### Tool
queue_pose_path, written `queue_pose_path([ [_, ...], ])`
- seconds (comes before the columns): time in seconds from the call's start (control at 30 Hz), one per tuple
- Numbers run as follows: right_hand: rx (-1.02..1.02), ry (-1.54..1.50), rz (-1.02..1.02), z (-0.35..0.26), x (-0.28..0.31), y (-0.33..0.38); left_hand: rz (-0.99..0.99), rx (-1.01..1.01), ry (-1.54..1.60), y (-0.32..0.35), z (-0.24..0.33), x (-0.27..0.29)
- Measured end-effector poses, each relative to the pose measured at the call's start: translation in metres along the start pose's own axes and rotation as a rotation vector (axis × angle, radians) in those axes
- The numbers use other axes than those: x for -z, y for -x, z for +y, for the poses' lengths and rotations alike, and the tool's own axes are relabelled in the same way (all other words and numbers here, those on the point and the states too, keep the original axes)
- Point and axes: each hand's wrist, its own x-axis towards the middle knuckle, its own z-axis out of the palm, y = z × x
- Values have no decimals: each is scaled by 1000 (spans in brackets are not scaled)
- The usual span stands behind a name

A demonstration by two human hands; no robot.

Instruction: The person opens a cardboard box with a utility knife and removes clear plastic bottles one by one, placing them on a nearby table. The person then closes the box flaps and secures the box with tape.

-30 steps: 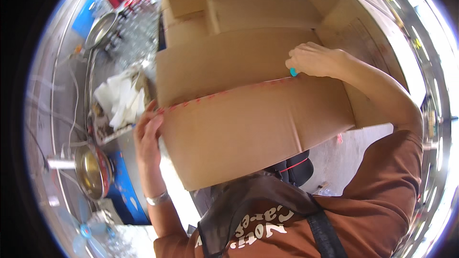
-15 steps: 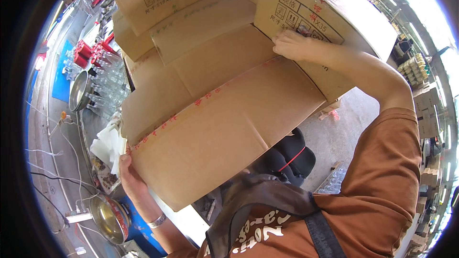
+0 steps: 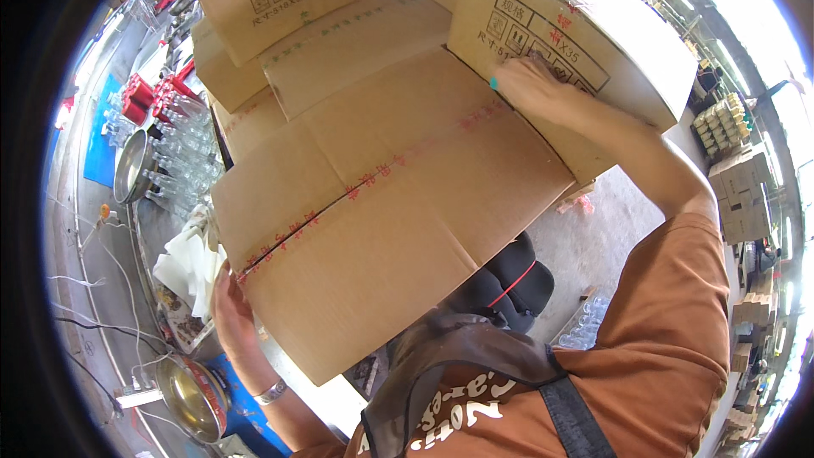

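In front of me lies a large brown cardboard box (image 3: 398,229), its two long top flaps lowered edge to edge. Red marks run along the seam, and a narrow dark gap shows at its left part. My left hand (image 3: 232,309) holds the box's left end by the seam, fingers pointing up along the side and partly hidden. Beyond the seam's right end is my right hand (image 3: 536,89), closed, in front of another upright carton (image 3: 585,38). A small teal spot (image 3: 494,83) shows at its fingers; what it grips I cannot make out.
Another printed carton (image 3: 288,0) stands at the far left. Clear glass bottles (image 3: 182,153), a metal bowl (image 3: 134,165) and white cloth or paper (image 3: 188,263) are on the left. A pan of yellowish liquid (image 3: 188,399) sits lower left. A black chair (image 3: 513,276) stands beside the box.
The flaps have come together: the far one now lies level with the near one along the seam. My right hand has shifted slightly right, and the teal spot now shows. My left hand stays at the box end.
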Motion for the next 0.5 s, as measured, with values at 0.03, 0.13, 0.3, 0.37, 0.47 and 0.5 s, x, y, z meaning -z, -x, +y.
queue_pose_path([
  [0.03, -21, -104, 68, -9, 0, 10, -43, 0, -41, -2, 3, 0],
  [0.13, -160, -348, 257, -34, 0, 65, -88, 29, -221, -8, 6, 4],
  [0.3, -504, -716, 529, -74, -50, 184, 52, 95, -410, 18, 12, -22],
  [0.37, -604, -784, 592, -80, -79, 214, 93, 33, -417, 27, 9, -32],
  [0.47, -723, -877, 674, -79, -108, 233, 62, -55, -553, 24, 10, -46],
  [0.5, -764, -948, 662, -78, -114, 237, 68, -46, -541, 23, 7, -49],
])
